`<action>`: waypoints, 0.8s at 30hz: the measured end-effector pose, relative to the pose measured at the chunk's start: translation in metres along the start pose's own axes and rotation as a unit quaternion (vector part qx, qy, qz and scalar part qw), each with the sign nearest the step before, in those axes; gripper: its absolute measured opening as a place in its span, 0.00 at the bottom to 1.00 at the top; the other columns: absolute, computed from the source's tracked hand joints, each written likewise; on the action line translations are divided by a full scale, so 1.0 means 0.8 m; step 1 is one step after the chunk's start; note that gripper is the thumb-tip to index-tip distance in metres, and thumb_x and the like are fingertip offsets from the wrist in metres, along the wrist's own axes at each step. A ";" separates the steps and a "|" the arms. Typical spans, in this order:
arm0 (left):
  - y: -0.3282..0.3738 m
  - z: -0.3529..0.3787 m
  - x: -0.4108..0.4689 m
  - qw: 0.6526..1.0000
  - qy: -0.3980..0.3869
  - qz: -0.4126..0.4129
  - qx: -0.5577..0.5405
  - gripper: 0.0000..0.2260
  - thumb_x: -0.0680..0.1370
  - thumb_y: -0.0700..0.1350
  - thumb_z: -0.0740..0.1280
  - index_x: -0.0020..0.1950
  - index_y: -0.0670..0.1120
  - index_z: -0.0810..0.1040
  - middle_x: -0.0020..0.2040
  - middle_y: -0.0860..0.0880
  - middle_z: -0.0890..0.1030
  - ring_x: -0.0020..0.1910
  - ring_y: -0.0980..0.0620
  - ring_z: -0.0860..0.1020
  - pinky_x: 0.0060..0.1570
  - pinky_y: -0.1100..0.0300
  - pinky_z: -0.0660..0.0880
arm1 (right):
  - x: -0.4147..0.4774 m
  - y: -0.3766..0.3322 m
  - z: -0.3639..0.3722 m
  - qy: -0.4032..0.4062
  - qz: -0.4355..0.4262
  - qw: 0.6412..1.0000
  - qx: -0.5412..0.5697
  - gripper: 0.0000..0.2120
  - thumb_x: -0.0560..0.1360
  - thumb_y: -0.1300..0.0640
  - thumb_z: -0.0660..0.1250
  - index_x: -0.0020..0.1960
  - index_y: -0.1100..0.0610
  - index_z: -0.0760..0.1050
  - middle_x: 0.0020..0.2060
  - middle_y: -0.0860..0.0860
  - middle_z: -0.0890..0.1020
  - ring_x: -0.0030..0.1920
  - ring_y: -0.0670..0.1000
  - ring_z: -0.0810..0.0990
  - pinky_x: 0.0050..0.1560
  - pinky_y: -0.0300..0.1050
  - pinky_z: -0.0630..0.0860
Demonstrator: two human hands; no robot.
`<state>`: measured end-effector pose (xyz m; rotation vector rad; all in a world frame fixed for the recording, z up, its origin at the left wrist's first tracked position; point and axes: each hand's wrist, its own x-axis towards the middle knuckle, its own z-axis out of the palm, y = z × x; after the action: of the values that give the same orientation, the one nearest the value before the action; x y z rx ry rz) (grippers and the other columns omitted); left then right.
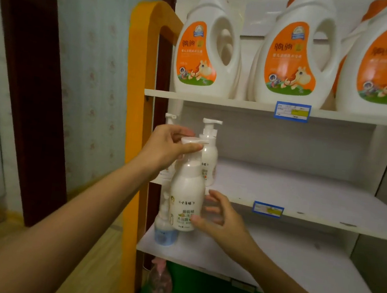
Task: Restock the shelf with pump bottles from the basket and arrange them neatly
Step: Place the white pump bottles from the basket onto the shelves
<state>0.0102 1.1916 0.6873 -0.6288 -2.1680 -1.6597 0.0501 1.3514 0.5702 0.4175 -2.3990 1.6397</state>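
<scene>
One white pump bottle (186, 194) is held up in front of the left end of the middle shelf (316, 199). The left hand (167, 148) grips its pump head, thumb and fingers (191, 148) pinching the flat white top from the left side, while the right hand (220, 214) sits at the bottle's lower right, its fingers spread and slightly blurred, the thumb touching the label near the base; whether the other fingers touch the bottle cannot be told. Just behind the left fingers, two more white pump bottles stand upright on the middle shelf: one (208, 153) to the right of the held pump head, and one (171, 121) mostly hidden behind the left hand, only its nozzle and a strip of label showing. Below the right fingers, on the lower shelf (293, 277), stands one small bottle with a blue label (164, 231), partly covered by the held bottle. Above both hands, the top shelf (218, 100) carries three large white jugs with orange labels and orange caps (207, 50), with more behind them. Two blue price tags show: one (292, 112) on the top shelf edge and one (268, 209) on the middle shelf edge, right of the right fingers.
</scene>
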 end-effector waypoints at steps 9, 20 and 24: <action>0.028 0.096 0.009 0.995 0.010 0.049 -0.084 0.17 0.75 0.49 0.65 0.61 0.43 0.73 0.50 0.51 0.78 0.48 0.58 0.77 0.40 0.75 0.74 | 0.020 0.001 -0.054 0.115 -0.020 0.993 0.014 0.32 0.67 0.54 0.74 0.63 0.50 0.60 0.55 0.47 0.76 0.54 0.45 0.78 0.55 0.48 0.79; -0.083 0.176 0.009 0.993 -0.058 -0.069 -0.082 0.12 0.79 0.47 0.53 0.55 0.52 0.75 0.53 0.47 0.80 0.49 0.54 0.78 0.49 0.60 0.76 | 0.080 0.029 -0.108 0.125 0.061 0.985 -0.104 0.36 0.71 0.49 0.69 0.69 0.57 0.51 0.64 0.57 0.72 0.59 0.58 0.76 0.59 0.58 0.75; -0.088 0.185 0.021 0.994 -0.052 -0.074 -0.059 0.15 0.80 0.48 0.50 0.56 0.43 0.73 0.52 0.43 0.80 0.49 0.49 0.78 0.47 0.59 0.75 | 0.097 0.038 -0.108 0.114 0.075 0.982 -0.134 0.36 0.72 0.48 0.67 0.69 0.58 0.49 0.62 0.59 0.73 0.58 0.59 0.76 0.58 0.55 0.75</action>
<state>-0.0417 1.3211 0.6002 -0.6118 -2.2503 -1.8839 -0.0322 1.4333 0.6001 0.0026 -2.4731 1.3070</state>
